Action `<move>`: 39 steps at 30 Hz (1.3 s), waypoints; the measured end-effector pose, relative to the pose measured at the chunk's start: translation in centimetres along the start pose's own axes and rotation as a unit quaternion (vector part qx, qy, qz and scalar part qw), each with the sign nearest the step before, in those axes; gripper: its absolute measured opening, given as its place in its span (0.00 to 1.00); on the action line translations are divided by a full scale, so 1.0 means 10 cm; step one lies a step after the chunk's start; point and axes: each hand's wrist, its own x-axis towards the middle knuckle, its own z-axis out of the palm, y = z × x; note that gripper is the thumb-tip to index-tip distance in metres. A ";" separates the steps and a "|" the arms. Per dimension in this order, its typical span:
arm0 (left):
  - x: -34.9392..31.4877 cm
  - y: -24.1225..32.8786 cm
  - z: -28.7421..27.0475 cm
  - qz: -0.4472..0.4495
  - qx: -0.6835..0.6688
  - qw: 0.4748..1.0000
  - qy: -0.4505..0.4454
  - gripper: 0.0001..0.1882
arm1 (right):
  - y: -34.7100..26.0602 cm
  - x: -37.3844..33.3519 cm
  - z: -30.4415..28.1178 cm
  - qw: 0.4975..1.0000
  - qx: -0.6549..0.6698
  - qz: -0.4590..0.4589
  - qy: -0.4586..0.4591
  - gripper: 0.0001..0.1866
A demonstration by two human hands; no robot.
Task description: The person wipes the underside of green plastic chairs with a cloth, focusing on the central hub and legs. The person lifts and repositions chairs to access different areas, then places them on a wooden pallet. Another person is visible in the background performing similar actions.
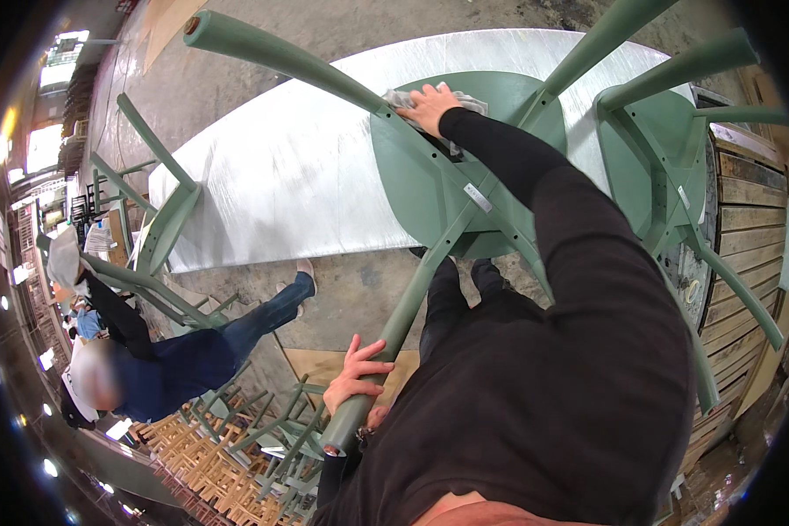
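Observation:
A green chair lies upside down on a long table under a white cover, with its legs pointing up toward me. My right hand presses a grey cloth flat on the underside of the seat, near its far edge. My left hand is wrapped around one green chair leg close to its foot, near my body.
A second upturned green chair sits on the table to the right. At the left another person handles another green chair. More green and wooden chairs are stacked at the lower left. Wooden pallets stand on the right.

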 end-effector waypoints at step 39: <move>0.03 0.04 0.08 0.027 0.046 0.996 0.066 0.14 | 0.30 -1.16 0.40 0.981 0.070 0.164 0.083 0.28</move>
